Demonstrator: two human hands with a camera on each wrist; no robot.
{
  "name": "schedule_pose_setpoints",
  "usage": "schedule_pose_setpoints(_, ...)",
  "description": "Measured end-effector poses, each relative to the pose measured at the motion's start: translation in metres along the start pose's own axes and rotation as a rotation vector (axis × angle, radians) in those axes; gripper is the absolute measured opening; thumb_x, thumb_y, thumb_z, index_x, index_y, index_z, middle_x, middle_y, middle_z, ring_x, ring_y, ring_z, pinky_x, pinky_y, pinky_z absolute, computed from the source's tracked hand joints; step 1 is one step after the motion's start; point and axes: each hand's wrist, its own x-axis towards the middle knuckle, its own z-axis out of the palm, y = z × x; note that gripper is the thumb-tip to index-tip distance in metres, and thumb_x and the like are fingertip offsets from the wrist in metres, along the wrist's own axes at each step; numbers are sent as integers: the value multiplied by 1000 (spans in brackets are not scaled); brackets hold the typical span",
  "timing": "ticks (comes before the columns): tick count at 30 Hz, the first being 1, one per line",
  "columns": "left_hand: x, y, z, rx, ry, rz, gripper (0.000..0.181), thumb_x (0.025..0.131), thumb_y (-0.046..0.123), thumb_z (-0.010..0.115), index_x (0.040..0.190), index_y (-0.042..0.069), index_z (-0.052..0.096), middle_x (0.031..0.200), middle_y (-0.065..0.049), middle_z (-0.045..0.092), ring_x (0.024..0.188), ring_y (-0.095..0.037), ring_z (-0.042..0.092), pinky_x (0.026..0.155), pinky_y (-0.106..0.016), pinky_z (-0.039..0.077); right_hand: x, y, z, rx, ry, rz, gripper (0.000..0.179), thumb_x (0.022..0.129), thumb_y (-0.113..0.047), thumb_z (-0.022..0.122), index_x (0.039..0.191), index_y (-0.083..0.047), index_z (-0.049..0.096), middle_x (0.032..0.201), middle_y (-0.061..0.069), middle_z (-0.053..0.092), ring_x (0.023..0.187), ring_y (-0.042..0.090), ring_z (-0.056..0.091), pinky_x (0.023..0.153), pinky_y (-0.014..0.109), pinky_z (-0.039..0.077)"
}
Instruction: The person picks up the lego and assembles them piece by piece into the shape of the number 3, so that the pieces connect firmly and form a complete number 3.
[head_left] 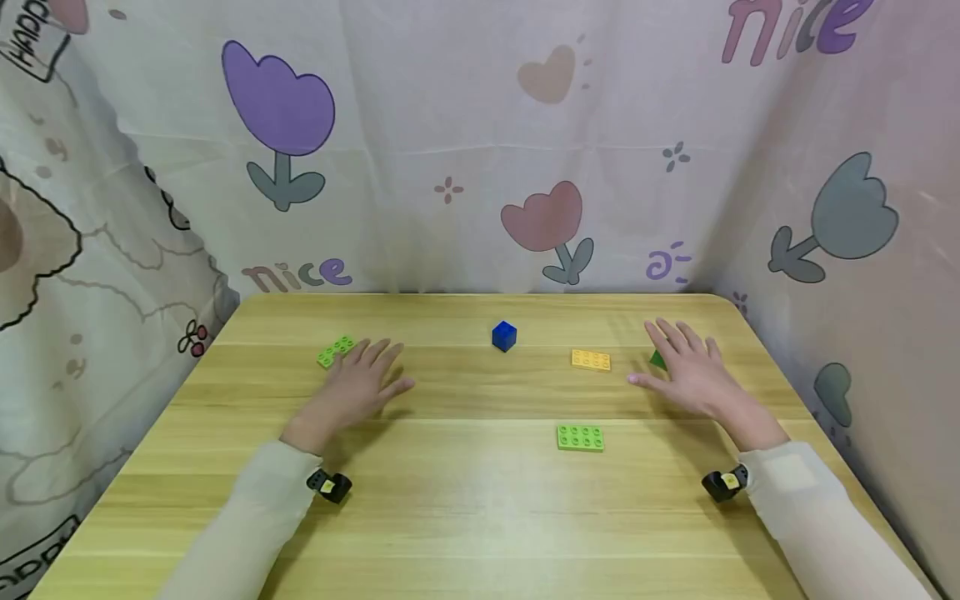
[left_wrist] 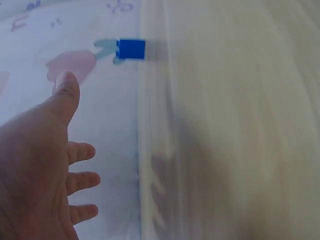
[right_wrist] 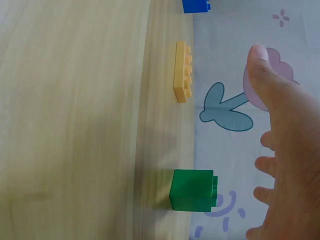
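My left hand (head_left: 352, 390), fingers spread, hovers over the table's left side and partly covers a light green studded brick (head_left: 334, 352) in the head view. On the right, my other hand (head_left: 692, 377) is also spread and holds nothing. It hides most of a dark green block (head_left: 657, 360), which the right wrist view shows whole as a tall green block (right_wrist: 192, 191) with studs. A blue block (head_left: 504, 336) stands at the back middle. Between it and my right hand lies a flat yellow-orange brick (head_left: 591, 360). Closer to me is a second light green brick (head_left: 580, 438).
The wooden table (head_left: 465, 517) meets a printed curtain (head_left: 420, 108) along its back edge, and more of the curtain hangs at both sides. A small black camera is strapped to each wrist, just past the white sleeves (head_left: 255, 508).
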Motion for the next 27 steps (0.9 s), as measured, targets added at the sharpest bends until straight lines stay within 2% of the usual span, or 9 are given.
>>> schedule_pose_setpoints(7, 10, 33, 2, -44, -3, 82, 80, 96, 67, 34, 154, 12, 29, 156, -18, 29, 141, -45, 22, 107, -68, 16, 4, 5, 4, 54, 44, -45, 95, 93, -60, 55, 157, -6, 11, 157, 26, 17, 140, 51, 15, 107, 69, 10)
schedule_pose_setpoints(14, 27, 80, 4, -76, -17, 200, 78, 97, 66, 33, 154, 13, 30, 154, -15, 33, 140, -39, 28, 111, -59, 21, 3, 16, 5, 195, 91, -2, 92, 92, -53, 61, 155, -1, 18, 154, 30, 20, 137, 53, 18, 106, 68, 18)
schedule_pose_setpoints(19, 31, 109, 15, -93, -37, 263, 76, 98, 63, 36, 153, 12, 32, 152, -12, 37, 139, -35, 32, 111, -54, 25, 4, 21, 8, 255, 90, 33, 92, 92, -53, 61, 155, -3, 17, 153, 32, 20, 137, 53, 19, 106, 68, 19)
schedule_pose_setpoints(27, 38, 146, 33, -117, -62, 321, 78, 95, 68, 34, 153, 16, 32, 151, -8, 39, 139, -31, 34, 111, -52, 27, 4, 33, 19, 305, 120, 93, 90, 92, -56, 60, 154, -3, 22, 150, 33, 25, 136, 52, 22, 105, 68, 21)
